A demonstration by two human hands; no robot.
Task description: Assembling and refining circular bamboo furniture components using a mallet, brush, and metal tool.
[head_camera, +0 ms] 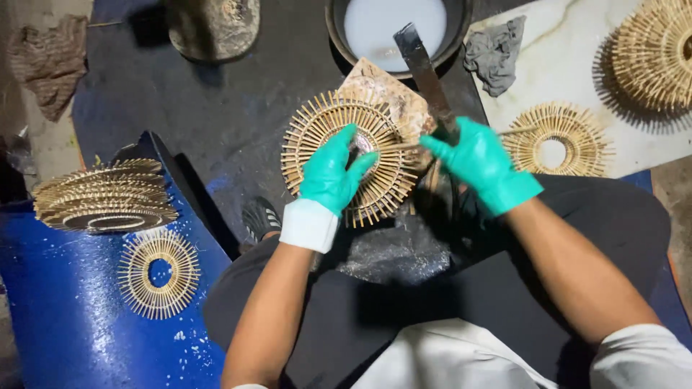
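At frame centre, a round sunburst of thin bamboo sticks is pinned flat on a stone slab by the left hand, green-gloved, fingers spread over the hub, presumably to steady it. The right hand is closed in a full grip on a dark flat blade, tip toward the bowl of milky liquid. Finished rings are stacked at lower left and upper right.

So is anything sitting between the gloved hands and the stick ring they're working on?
Nothing visible. The left hand already rests flat on the stick ring, fingers over its centre. The right hand grips a flat blade tool and pinches a thin stick reaching the ring's centre.
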